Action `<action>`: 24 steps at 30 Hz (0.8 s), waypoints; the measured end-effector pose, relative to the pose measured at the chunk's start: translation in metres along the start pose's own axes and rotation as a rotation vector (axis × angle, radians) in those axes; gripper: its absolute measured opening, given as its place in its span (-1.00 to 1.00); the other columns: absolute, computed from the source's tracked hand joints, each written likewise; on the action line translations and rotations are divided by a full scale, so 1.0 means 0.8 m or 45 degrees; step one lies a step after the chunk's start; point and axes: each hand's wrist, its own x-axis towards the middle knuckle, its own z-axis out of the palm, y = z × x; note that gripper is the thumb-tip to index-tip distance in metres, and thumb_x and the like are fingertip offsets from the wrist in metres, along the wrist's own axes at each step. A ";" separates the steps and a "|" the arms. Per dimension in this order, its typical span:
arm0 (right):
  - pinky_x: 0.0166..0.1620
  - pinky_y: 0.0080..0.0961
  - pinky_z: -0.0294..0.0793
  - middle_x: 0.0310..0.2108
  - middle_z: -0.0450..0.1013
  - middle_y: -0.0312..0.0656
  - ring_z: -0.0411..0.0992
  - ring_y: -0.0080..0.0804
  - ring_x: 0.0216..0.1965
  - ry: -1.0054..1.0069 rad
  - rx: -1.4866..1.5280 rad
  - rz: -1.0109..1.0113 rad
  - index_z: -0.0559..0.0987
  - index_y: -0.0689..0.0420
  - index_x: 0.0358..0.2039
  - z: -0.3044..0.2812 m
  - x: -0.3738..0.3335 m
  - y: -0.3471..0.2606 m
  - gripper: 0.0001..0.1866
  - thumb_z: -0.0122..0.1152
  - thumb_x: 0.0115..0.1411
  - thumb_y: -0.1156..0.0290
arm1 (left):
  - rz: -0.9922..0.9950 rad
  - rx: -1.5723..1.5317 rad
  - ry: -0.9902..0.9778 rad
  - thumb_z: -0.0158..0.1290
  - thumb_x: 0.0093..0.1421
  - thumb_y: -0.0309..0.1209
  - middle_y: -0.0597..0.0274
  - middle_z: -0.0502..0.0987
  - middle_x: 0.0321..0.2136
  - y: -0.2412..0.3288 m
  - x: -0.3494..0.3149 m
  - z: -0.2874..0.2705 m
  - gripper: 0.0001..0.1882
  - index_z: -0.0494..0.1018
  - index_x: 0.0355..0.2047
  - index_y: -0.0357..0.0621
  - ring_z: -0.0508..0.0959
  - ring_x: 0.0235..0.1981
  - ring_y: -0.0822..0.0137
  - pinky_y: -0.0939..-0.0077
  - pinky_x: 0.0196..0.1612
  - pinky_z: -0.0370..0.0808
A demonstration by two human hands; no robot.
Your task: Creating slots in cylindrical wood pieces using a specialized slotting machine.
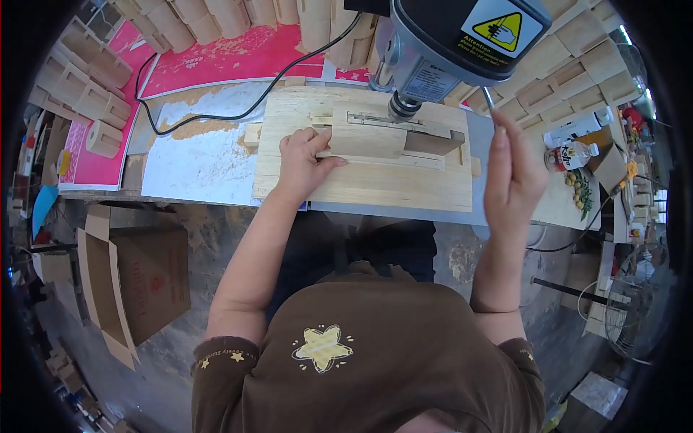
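Observation:
A drill press stands over the bench, its chuck pointing down at the work. Under the chuck lies a pale wooden block with a slot along its top, set on a flat wooden board. My left hand grips the block's left end, thumb along the near side and fingers behind. On the right, my raised right hand is closed around the tip of the drill press's metal lever. Whether the bit touches the wood is hidden by the chuck.
Rows of pale wooden pieces line the back and left of the bench, with more stacked at the right. A black cable crosses white sheeting and sawdust. Plastic bottles stand at far right. An open cardboard box sits at lower left.

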 end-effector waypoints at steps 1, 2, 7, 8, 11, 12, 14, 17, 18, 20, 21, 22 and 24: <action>-0.50 -0.48 0.24 -0.70 0.30 -0.17 0.32 -0.37 -0.63 0.047 0.080 0.003 0.56 0.21 -0.31 0.008 -0.010 0.007 -0.85 0.07 0.14 0.49 | 0.000 -0.006 -0.005 0.32 -0.30 -0.25 0.42 0.39 -0.54 0.001 0.000 0.001 -0.41 0.49 -0.14 0.05 0.39 -0.36 0.33 0.34 -0.19 0.14; -0.48 -0.50 0.25 -0.67 0.32 -0.20 0.32 -0.38 -0.60 0.097 0.160 0.007 0.56 0.22 -0.29 0.018 -0.021 0.014 -0.84 0.07 0.13 0.50 | 0.000 0.012 -0.002 0.31 -0.30 -0.25 0.42 0.40 -0.54 0.001 0.001 0.001 -0.40 0.49 -0.14 0.06 0.39 -0.36 0.33 0.34 -0.19 0.15; -0.42 -0.52 0.27 -0.54 0.39 -0.21 0.34 -0.37 -0.50 0.216 0.196 -0.118 0.55 0.22 -0.26 0.083 -0.055 0.060 -0.82 0.07 0.10 0.54 | 0.010 0.029 0.007 0.31 -0.30 -0.25 0.41 0.40 -0.55 0.006 0.002 0.002 -0.41 0.49 -0.14 0.06 0.39 -0.37 0.32 0.34 -0.20 0.15; -0.42 -0.51 0.27 -0.52 0.39 -0.20 0.33 -0.37 -0.48 0.287 0.262 -0.143 0.55 0.22 -0.27 0.087 -0.056 0.063 -0.82 0.08 0.09 0.55 | 0.011 0.016 0.010 0.32 -0.30 -0.25 0.41 0.40 -0.55 0.008 0.004 0.003 -0.41 0.50 -0.15 0.05 0.40 -0.37 0.32 0.34 -0.20 0.15; -0.42 -0.51 0.29 -0.57 0.38 -0.20 0.34 -0.35 -0.51 0.181 0.102 -0.168 0.55 0.21 -0.31 0.071 -0.053 0.061 -0.85 0.07 0.08 0.58 | 0.016 0.013 0.014 0.32 -0.30 -0.25 0.41 0.40 -0.56 0.007 0.003 0.003 -0.43 0.50 -0.16 0.04 0.40 -0.36 0.32 0.34 -0.20 0.14; -0.42 -0.51 0.29 -0.57 0.38 -0.20 0.34 -0.35 -0.51 0.187 0.100 -0.162 0.55 0.21 -0.31 0.060 -0.047 0.060 -0.85 0.07 0.08 0.58 | 0.017 0.020 0.018 0.32 -0.30 -0.26 0.41 0.40 -0.56 0.007 0.003 0.004 -0.43 0.50 -0.17 0.04 0.40 -0.36 0.32 0.33 -0.19 0.14; -0.47 -0.55 0.26 -0.60 0.35 -0.20 0.29 -0.46 -0.57 0.247 0.231 -0.297 0.54 0.20 -0.36 0.030 -0.022 0.050 -0.90 0.08 0.10 0.56 | 0.005 0.059 0.023 0.31 -0.30 -0.26 0.41 0.40 -0.56 0.005 0.000 0.002 -0.43 0.50 -0.17 0.04 0.40 -0.36 0.32 0.32 -0.19 0.14; -0.54 -0.68 0.13 -0.71 0.21 -0.35 0.15 -0.69 -0.64 0.278 0.249 -0.152 0.50 0.28 -0.42 0.004 0.079 0.008 -0.76 0.00 0.23 0.35 | 0.007 0.138 0.053 0.31 -0.29 -0.25 0.40 0.39 -0.56 0.011 -0.004 0.004 -0.43 0.50 -0.16 0.04 0.40 -0.36 0.31 0.29 -0.18 0.12; -0.53 -0.68 0.13 -0.70 0.22 -0.38 0.14 -0.68 -0.63 0.248 0.065 0.090 0.51 0.27 -0.45 -0.007 0.114 0.007 -0.72 0.01 0.22 0.30 | 0.054 0.141 0.070 0.31 -0.28 -0.24 0.40 0.38 -0.56 0.023 0.004 0.016 -0.43 0.50 -0.15 0.05 0.40 -0.36 0.31 0.27 -0.17 0.11; -0.32 -0.48 0.36 -0.54 0.42 0.05 0.41 -0.38 -0.43 0.020 0.000 0.155 0.49 0.35 -0.38 -0.003 0.163 -0.006 -0.65 -0.07 0.19 0.27 | 0.055 0.139 0.082 0.31 -0.28 -0.22 0.39 0.37 -0.56 0.036 0.008 0.038 -0.42 0.50 -0.15 0.05 0.39 -0.36 0.30 0.26 -0.17 0.11; -0.32 -0.48 0.36 -0.54 0.42 0.05 0.41 -0.38 -0.43 0.031 -0.013 0.162 0.49 0.35 -0.38 0.000 0.173 0.005 -0.65 -0.07 0.19 0.27 | 0.055 0.123 0.098 0.31 -0.28 -0.21 0.38 0.36 -0.55 0.040 0.011 0.046 -0.42 0.50 -0.14 0.05 0.39 -0.36 0.30 0.25 -0.18 0.10; -0.34 -0.50 0.36 -0.58 0.39 0.05 0.40 -0.37 -0.46 0.001 -0.109 0.088 0.48 0.36 -0.40 0.005 0.182 0.015 -0.65 -0.07 0.20 0.26 | 0.053 0.128 0.101 0.31 -0.28 -0.21 0.38 0.36 -0.55 0.041 0.011 0.044 -0.42 0.50 -0.14 0.05 0.39 -0.36 0.30 0.25 -0.18 0.10; -0.36 -0.51 0.36 -0.61 0.36 0.05 0.39 -0.36 -0.49 -0.028 -0.207 0.014 0.47 0.36 -0.43 0.001 0.185 0.029 -0.64 -0.07 0.20 0.25 | 0.028 0.089 -0.011 0.31 -0.28 -0.19 0.35 0.35 -0.53 0.042 0.013 0.039 -0.42 0.50 -0.15 0.03 0.39 -0.36 0.28 0.23 -0.17 0.10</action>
